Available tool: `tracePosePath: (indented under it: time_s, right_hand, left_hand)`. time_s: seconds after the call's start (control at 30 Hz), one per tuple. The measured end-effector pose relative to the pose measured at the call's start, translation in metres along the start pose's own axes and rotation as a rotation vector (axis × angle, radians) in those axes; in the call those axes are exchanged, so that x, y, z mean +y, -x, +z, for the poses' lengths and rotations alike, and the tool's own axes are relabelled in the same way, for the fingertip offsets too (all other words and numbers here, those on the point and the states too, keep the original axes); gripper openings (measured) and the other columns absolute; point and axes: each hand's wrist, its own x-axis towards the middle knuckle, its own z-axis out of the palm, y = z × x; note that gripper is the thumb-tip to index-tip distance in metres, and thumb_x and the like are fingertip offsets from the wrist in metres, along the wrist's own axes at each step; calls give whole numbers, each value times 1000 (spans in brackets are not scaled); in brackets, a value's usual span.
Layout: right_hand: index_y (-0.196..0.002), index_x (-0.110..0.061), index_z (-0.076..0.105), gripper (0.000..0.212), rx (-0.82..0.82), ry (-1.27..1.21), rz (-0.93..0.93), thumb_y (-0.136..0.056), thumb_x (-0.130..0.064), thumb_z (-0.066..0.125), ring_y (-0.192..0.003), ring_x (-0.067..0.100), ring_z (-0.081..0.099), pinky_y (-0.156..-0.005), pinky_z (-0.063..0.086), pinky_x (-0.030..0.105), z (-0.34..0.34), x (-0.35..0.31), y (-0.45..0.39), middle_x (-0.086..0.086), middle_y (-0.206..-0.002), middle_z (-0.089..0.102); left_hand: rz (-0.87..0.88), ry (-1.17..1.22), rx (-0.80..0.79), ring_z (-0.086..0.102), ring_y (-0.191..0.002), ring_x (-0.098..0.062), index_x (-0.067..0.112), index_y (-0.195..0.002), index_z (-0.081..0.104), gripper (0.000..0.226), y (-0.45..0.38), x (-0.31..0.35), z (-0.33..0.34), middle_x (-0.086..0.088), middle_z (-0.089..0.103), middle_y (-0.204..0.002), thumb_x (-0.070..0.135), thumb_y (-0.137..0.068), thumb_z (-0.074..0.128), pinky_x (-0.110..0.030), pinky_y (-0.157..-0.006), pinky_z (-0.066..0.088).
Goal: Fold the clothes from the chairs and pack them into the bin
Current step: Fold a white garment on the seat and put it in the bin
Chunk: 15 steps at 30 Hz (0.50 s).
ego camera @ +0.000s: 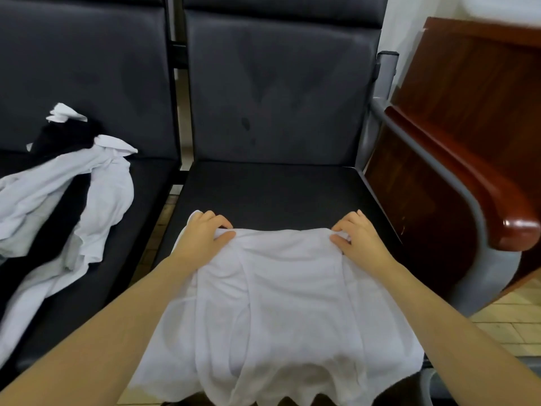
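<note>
white garment: a thin white garment lies spread on the seat of the black chair in front of me, and its near end spills over the seat's front edge toward my legs.
my left hand: my left hand pinches the far left corner of the garment, thumb under the top fold and fingers curled over it.
my right hand: my right hand grips the far right corner the same way, fingers bent round the edge.
long axis: the garment runs lengthwise from me toward the chair back, so its long axis points away from my body; the straight far edge held between my hands lies across that axis.
which end is which: i cannot tell whether the far edge is a hem or a waistband, the cloth is too plain and creased.
risk, sliding off: i judge that the overhanging near end could drag the whole piece off the seat if i let go of both corners, since the seat looks smooth.
risk, crooked fold: if one hand pulls further than the other, the fold would probably come out skewed, and the soft ridges running down the middle could get trapped as creases.
other clothes: a white shirt lies tangled with a dark garment on the neighbouring chair to my left, well apart from my hands and not yet folded.
bin: not in view.
beside the chair: a reddish wooden armrest stands just to the right.
</note>
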Motion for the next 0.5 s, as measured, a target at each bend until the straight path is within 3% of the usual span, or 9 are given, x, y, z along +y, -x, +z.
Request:
tracePosePath:
  time_s: [0.03, 0.1, 0.17, 0.2, 0.27, 0.4, 0.5]
  right_hand:
    - [-104, -17, 62, 14, 1, 6, -30, -94, -25, 57, -109, 13, 49, -115, 12, 24, -2, -3, 0, -5, -104, 48]
    - [-94, -18, 56, 3, -13, -55, -28, -95, -20, 54, -96, 15, 54, -105, 31, 22, -1, -7, 4, -4, -95, 50]
    - [-92, -21, 49, 8, 12, -188, 47, -98, -17, 48, -86, 17, 55, -79, 43, 24, -2, -12, 9, -3, -88, 51]
    - [-92, -23, 48, 9, 47, -202, 55, -99, -17, 46, -88, 17, 52, -75, 41, 25, -2, -11, 8, -3, -89, 50]
    - [-97, -25, 50, 5, 78, -156, 68, -98, -21, 48, -96, 16, 42, -81, 30, 25, -3, -9, 4, -5, -97, 44]
    - [-90, -32, 62, 6, 121, -124, 169, -91, -35, 57, -98, 17, 31, -82, 20, 28, -12, -9, -16, -3, -102, 37]
    - [-88, -32, 65, 6, 226, -114, 217, -90, -30, 60, -100, 22, 32, -82, 19, 29, -17, -13, -37, -2, -102, 36]
  left_hand:
    - [2, 3, -2, 43, -97, -18, 21, -94, 66, 12, 0, 0, 0, 4, 54, -92, 30, -90, 59, -30, -91, 37]
    - [16, 15, 11, 43, -89, -16, 17, -88, 63, 10, 1, 1, -1, 6, 51, -86, 25, -92, 58, -29, -88, 35]
    - [54, 42, 41, 45, -84, -16, 14, -86, 60, 10, 2, 2, -3, 6, 49, -83, 19, -94, 55, -31, -92, 33]
    - [74, 57, 57, 46, -83, -15, 14, -86, 59, 11, 2, 3, -4, 7, 48, -82, 16, -95, 54, -31, -96, 31]
    - [110, 83, 79, 44, -81, -14, 13, -86, 58, 12, -1, 6, -6, 9, 43, -80, 14, -96, 51, -32, -96, 31]
    - [120, 84, 122, 46, -68, -17, 14, -89, 59, 13, -16, 12, -8, 5, 40, -85, 22, -96, 52, -31, -63, 43]
    - [101, 14, 209, 44, -67, -20, 14, -87, 67, 13, -40, 15, -7, 3, 38, -85, 24, -91, 59, -30, -58, 38]
